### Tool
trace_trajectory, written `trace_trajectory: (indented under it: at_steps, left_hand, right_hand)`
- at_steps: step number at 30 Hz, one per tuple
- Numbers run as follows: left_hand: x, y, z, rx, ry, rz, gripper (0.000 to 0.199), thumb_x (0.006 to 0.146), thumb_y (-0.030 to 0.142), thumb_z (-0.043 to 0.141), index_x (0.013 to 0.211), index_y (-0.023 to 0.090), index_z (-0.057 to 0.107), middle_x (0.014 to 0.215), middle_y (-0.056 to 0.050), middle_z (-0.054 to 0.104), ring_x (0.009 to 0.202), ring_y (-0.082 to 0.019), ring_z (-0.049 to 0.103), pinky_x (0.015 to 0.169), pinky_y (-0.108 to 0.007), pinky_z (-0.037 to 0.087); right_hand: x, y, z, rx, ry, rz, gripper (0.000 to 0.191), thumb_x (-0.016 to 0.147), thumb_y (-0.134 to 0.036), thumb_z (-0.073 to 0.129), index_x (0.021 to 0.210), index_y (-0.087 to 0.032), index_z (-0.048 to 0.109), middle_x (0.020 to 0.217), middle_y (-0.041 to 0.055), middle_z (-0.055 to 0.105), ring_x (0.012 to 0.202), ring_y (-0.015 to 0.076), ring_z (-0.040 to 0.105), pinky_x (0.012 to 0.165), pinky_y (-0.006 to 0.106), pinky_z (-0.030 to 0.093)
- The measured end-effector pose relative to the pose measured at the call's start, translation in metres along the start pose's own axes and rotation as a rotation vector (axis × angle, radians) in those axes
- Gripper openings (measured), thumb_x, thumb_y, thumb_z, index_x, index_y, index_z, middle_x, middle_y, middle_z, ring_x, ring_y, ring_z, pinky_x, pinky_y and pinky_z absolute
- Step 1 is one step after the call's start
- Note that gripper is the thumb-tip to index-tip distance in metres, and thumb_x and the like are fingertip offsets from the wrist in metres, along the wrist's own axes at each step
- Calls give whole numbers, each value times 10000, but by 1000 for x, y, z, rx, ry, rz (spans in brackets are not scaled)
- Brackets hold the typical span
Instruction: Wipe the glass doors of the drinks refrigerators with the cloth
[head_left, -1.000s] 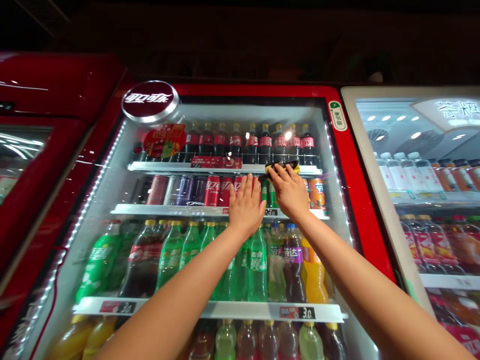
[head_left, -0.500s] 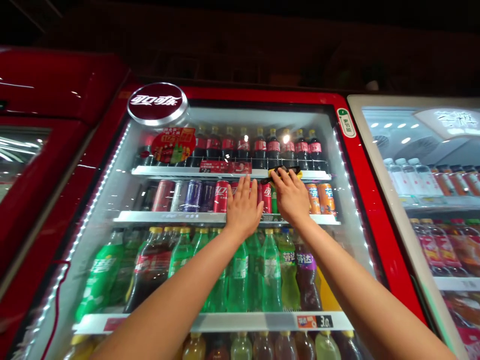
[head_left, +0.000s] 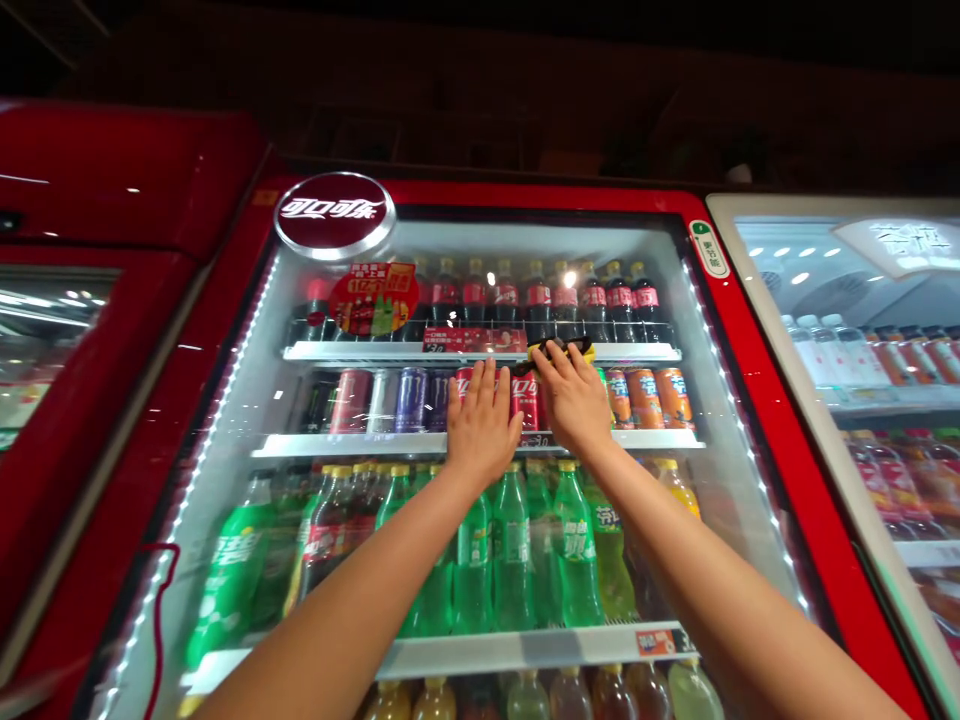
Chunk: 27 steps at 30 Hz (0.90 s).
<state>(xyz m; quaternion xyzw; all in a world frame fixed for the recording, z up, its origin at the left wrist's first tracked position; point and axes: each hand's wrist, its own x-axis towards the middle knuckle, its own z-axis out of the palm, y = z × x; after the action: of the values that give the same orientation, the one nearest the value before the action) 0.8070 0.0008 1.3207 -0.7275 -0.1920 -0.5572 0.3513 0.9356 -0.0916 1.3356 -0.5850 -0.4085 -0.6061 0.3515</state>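
The glass door of a red-framed drinks fridge stands before me. My left hand lies flat against the glass, fingers stretched up, in front of the can shelf. To its right, my right hand presses a black and yellow cloth to the glass, just below the top bottle shelf. Much of the cloth is hidden under the fingers. Behind the glass, red cans show between the hands, and orange cans stand right of my right hand.
Cola bottles line the top shelf, green bottles a lower one. A round sign juts at the door's upper left. A red cabinet adjoins on the left, a white-framed fridge on the right.
My right hand and the cloth have slid slightly left across the glass, uncovering more of the orange cans. My left hand has also shifted a little left relative to the door. The view has moved slightly.
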Motion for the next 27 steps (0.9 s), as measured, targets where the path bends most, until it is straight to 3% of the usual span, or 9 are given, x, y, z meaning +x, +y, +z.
trace_trajectory:
  at_steps: [2, 5, 9, 13, 17, 21, 24, 27]
  left_hand:
    - [-2, -4, 0, -7, -9, -7, 637, 1000, 417, 365, 1564, 136, 274, 1661, -158, 224, 1555, -284, 148, 1244, -597, 123]
    - [-9, -14, -1, -15, -9, -10, 650, 993, 407, 388, 1570, 139, 255, 1663, -152, 221, 1555, -282, 148, 1248, -591, 119]
    - [-20, -31, -2, -8, -11, -10, 648, 995, 402, 388, 1570, 132, 256, 1664, -148, 217, 1553, -280, 160, 1248, -585, 135]
    - [-21, -48, -3, 3, 4, -26, 635, 1003, 399, 363, 1565, 119, 268, 1657, -159, 234, 1554, -281, 152, 1247, -596, 123]
    - [-23, -63, -6, -5, 7, -36, 632, 1007, 405, 352, 1567, 127, 263, 1664, -149, 215, 1555, -278, 149, 1248, -594, 123]
    - [-33, -78, -5, -13, 17, -27, 638, 1005, 404, 354, 1573, 135, 244, 1666, -145, 214, 1559, -267, 129, 1252, -583, 117]
    - [-40, -89, -5, -20, 19, 1, 652, 1000, 415, 368, 1571, 122, 246, 1664, -152, 215, 1559, -275, 129, 1251, -588, 115]
    - [-40, -96, -8, -25, 18, 10, 654, 1000, 415, 371, 1570, 117, 249, 1661, -154, 223, 1556, -281, 145, 1249, -599, 113]
  right_hand:
    - [3, 7, 0, 5, 27, 70, 559, 972, -161, 382, 1521, -255, 428, 1587, 54, 422, 1483, 298, 312, 1117, 485, 368]
    - [-18, 3, 2, -32, 56, 208, 551, 973, -178, 397, 1520, -236, 430, 1584, 73, 424, 1463, 318, 341, 1096, 490, 390]
    - [-39, -36, 12, -61, 9, 62, 563, 977, -162, 394, 1527, -277, 421, 1593, 39, 414, 1469, 318, 332, 1114, 487, 373]
    - [-6, -67, 16, -28, -11, -52, 581, 977, -154, 386, 1534, -316, 402, 1596, 9, 407, 1477, 309, 320, 1130, 504, 355]
    - [22, -63, 13, -19, 8, 29, 555, 989, -165, 369, 1532, -273, 411, 1590, 30, 419, 1485, 303, 311, 1123, 472, 369]
    - [-6, -69, 17, -56, 52, 206, 569, 970, -177, 412, 1536, -231, 406, 1597, 82, 401, 1477, 328, 319, 1100, 478, 390]
    - [-28, -94, 24, -63, 48, 150, 596, 948, -138, 401, 1535, -241, 410, 1599, 83, 397, 1479, 343, 308, 1096, 515, 384]
    - [-17, -116, 28, -57, 18, 53, 579, 968, -137, 358, 1528, -272, 422, 1604, 40, 393, 1479, 336, 313, 1107, 512, 371]
